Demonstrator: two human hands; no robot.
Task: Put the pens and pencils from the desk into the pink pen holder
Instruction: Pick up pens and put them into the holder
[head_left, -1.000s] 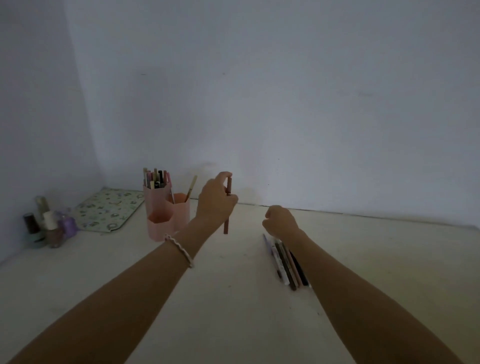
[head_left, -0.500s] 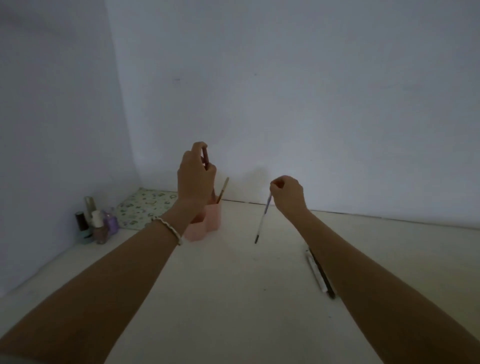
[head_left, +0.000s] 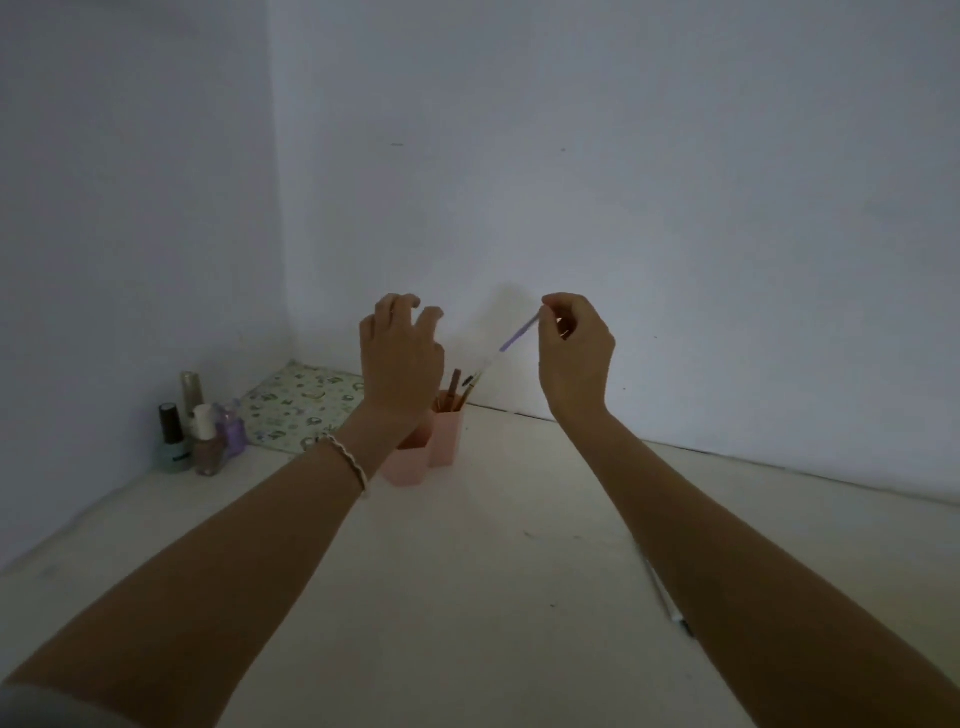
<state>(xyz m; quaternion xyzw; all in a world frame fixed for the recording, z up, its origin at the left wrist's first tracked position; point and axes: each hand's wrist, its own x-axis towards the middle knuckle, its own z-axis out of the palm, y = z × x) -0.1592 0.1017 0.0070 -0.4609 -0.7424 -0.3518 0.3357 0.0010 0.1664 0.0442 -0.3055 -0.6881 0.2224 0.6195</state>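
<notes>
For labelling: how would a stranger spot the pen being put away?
A pink pen holder stands on the desk near the wall corner. Above it the right hand pinches a thin pen slanting toward it. Only this pen shows a lilac top.

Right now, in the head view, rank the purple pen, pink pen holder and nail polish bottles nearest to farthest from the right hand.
1. Purple pen, pinched in the right hand.
2. Pink pen holder, lower left of it.
3. Nail polish bottles, far left.
</notes>
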